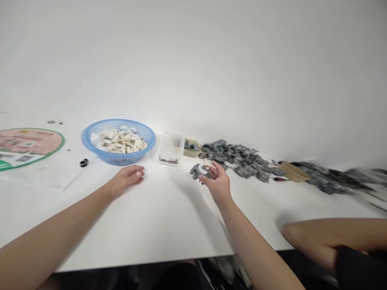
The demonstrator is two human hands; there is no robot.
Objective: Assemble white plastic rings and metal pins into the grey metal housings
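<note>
A: Entry one: what is the right hand (219, 186) holding?
B: Its fingers (215, 171) are pinching a grey die-cast part (196, 172) firmly at the fingertips, close to a heap of grey castings (232, 157).
A: Axis?
B: Lying roughly sideways, one grey end pointing left. The left hand (128, 179) is resting, fingers loosely curled, near a blue plastic basket (118, 122).

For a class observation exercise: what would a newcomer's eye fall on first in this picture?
A blue plastic basket of white ring-shaped parts stands left of centre on the white table. To its right, a long heap of grey metal parts runs toward the right edge. Between them, the person's right hand holds a small grey part.
</note>
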